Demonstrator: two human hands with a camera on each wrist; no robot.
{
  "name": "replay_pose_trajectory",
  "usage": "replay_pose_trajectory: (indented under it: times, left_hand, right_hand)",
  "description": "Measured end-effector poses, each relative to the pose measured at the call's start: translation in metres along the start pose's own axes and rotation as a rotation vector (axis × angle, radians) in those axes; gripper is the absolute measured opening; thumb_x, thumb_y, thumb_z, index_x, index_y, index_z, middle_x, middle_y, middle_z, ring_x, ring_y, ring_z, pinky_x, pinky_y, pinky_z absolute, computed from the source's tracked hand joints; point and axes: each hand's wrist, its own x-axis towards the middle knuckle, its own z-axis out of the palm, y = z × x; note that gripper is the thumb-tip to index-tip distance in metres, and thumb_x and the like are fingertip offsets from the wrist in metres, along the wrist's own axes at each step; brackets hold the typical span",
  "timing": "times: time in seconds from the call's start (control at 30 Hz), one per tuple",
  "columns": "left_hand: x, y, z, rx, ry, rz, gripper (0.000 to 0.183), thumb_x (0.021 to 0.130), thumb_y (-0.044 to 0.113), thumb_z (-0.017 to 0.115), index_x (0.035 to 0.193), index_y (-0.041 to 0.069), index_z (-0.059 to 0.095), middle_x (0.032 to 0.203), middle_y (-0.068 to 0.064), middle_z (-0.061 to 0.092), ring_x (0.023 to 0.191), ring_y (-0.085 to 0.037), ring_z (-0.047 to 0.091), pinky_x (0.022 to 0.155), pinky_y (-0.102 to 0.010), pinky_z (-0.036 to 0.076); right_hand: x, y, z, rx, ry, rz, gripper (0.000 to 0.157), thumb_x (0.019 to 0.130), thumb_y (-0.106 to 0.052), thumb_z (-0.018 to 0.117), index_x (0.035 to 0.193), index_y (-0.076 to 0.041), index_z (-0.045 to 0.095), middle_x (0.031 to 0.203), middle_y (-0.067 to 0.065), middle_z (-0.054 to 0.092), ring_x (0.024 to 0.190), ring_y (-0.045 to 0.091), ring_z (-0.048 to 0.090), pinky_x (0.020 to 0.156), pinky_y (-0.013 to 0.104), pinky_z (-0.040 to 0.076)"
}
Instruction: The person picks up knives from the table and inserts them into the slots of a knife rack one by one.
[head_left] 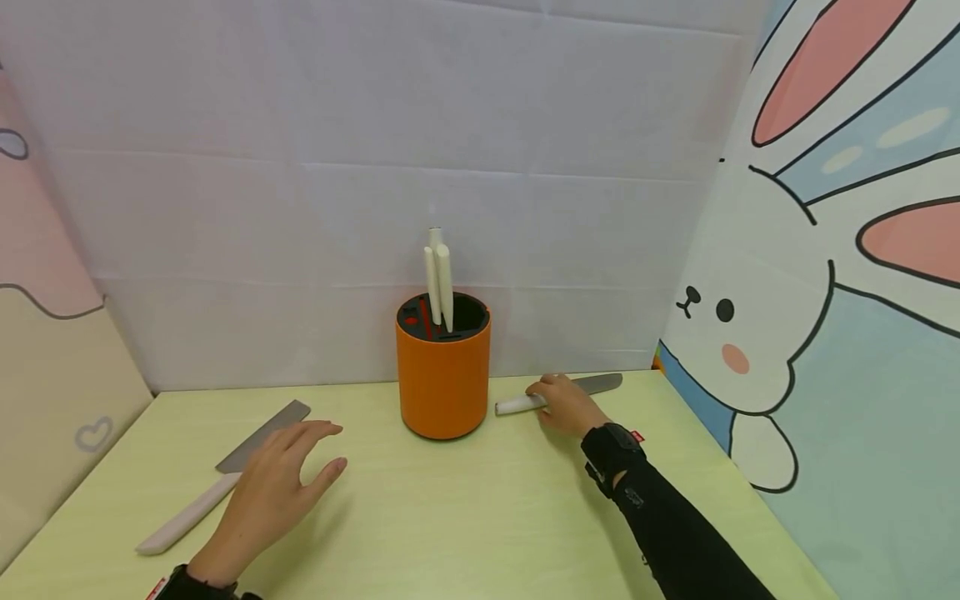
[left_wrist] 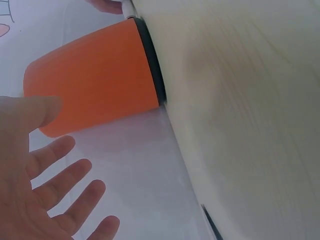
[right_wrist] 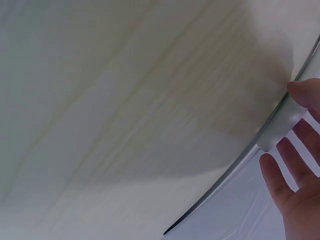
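In the head view my right hand (head_left: 568, 406) is at the back right of the table, on a kitchen knife (head_left: 602, 383) with a white handle and a grey blade. From the right wrist, the thumb lies on one side of the white handle (right_wrist: 282, 122) and the fingertips of the right hand (right_wrist: 305, 200) meet its other side. My left hand (head_left: 273, 479) is held above the table with fingers spread and nothing in it. Beside and partly behind it lies a cleaver (head_left: 262, 436) with a broad grey blade and a pale handle.
An orange round knife block (head_left: 444, 383) with a black slotted top stands at the back middle. Several white handles (head_left: 444, 283) stick up from it. A white cloth wall (head_left: 300, 250) backs the pale table (head_left: 420, 517); rabbit-print panels (head_left: 757, 333) flank it.
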Motion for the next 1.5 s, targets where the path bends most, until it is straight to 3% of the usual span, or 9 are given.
replay_pose_trajectory:
  times: [0.27,0.53,1.27,1.5]
  left_hand:
    - [0.000,0.000,0.001,-0.002,0.003,0.001,0.041,0.081,0.030,0.077,0.117,0.017,0.063,0.118,0.003,0.059,0.108,-0.028,0.052,0.082,-0.052,0.045]
    - [0.000,0.000,0.000,0.000,0.004,0.003,0.040,0.081,0.029,0.077,0.117,0.019,0.063,0.119,0.003,0.058,0.109,-0.027,0.051,0.085,-0.051,0.044]
    - [-0.001,-0.002,0.001,-0.006,-0.006,0.003,0.038,0.082,0.030,0.076,0.116,0.020,0.063,0.121,0.003,0.057,0.108,-0.025,0.052,0.085,-0.048,0.044]
    - [-0.001,-0.001,0.001,-0.010,-0.006,0.009,0.037,0.082,0.029,0.076,0.115,0.021,0.063,0.120,0.001,0.058,0.107,-0.024,0.052,0.086,-0.049,0.043]
  right_hand:
    - [-0.003,-0.003,-0.004,-0.002,0.021,-0.006,0.033,0.078,-0.005,0.076,0.110,-0.008,0.066,0.102,0.010,0.060,0.093,0.029,0.055,0.082,0.041,0.049]
    - [-0.003,-0.001,-0.004,-0.014,-0.021,-0.030,0.033,0.077,-0.010,0.080,0.108,-0.011,0.070,0.095,0.007,0.059,0.082,0.024,0.050,0.072,0.037,0.049]
    - [-0.015,0.001,-0.011,0.042,-0.079,-0.116,0.030,0.082,-0.010,0.075,0.110,-0.010,0.063,0.101,0.005,0.060,0.093,0.022,0.058,0.079,0.039,0.052]
    - [-0.018,0.002,-0.017,0.021,0.000,-0.169,0.032,0.084,-0.009,0.073,0.113,-0.011,0.060,0.103,0.004,0.058,0.091,0.019,0.059,0.077,0.035,0.053]
